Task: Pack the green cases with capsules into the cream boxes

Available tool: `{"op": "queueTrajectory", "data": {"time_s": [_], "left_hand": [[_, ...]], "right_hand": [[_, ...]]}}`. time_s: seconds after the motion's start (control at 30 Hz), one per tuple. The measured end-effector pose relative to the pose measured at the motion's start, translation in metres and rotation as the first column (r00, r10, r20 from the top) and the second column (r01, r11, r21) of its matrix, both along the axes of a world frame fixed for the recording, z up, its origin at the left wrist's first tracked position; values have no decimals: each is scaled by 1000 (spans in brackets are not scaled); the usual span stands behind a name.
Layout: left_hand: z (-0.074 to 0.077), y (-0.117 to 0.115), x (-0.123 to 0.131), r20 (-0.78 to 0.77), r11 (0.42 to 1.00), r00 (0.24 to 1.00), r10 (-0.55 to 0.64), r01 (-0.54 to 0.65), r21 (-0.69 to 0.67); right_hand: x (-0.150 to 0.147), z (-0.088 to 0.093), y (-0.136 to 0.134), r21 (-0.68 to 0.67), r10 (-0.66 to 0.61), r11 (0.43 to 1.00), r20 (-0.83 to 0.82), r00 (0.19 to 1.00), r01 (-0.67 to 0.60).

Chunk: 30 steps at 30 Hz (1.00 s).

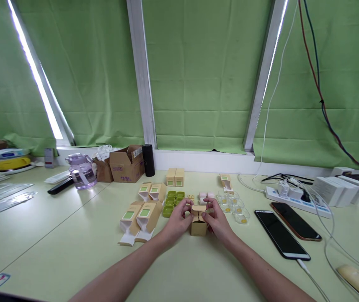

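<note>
A small tan cardboard box (198, 229) stands on the table in front of me, its top flaps partly raised. My left hand (181, 216) grips its left side, fingers bent at the top flaps. From the right, my right hand (217, 219) holds the same box, with the thumb on a flap. What lies inside the box is hidden. Just behind my hands are green square cups (169, 202), small yellow pieces (191, 196), pink-white pieces (206, 195) and clear round containers (241, 215) with yellow bits in them. Several open tan boxes (148, 214) lie to the left.
Two closed tan boxes (175, 177) stand farther back, with another open box (226, 183) to their right. Two phones (281, 235), a power strip (295, 201) and cables occupy the right side. A purple jug (81, 172), a brown carton (125, 165) and a black cylinder (148, 160) stand back left.
</note>
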<state>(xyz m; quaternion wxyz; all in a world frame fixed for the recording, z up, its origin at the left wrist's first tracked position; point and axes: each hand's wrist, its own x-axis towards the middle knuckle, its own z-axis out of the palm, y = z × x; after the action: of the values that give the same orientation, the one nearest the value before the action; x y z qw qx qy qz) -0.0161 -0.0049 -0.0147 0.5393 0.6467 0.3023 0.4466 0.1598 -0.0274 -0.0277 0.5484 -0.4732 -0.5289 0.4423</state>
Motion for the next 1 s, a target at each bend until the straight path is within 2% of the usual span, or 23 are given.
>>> {"op": "queueTrajectory", "data": {"time_s": [0.17,0.53,0.73,0.87,1.0], "left_hand": [[0,2,0,-47,998,999,21,-18,63],[2,2,0,-43,997,998,35,-32,67],[4,-2,1,-52,997,998,46,-43,65],[6,-4,1,-34,997,998,54,-51,64],[10,-4,-1,-54,994,997,48,-43,102]], "right_hand": [[1,-4,2,7,0,1000,11,1000,0],[1,-4,2,36,-24,999,12,1000,23],[5,10,-8,197,-87,977,2,996,85],[10,18,-16,383,-94,924,175,980,20],[13,19,-21,479,-115,875,350,930,-72]]}}
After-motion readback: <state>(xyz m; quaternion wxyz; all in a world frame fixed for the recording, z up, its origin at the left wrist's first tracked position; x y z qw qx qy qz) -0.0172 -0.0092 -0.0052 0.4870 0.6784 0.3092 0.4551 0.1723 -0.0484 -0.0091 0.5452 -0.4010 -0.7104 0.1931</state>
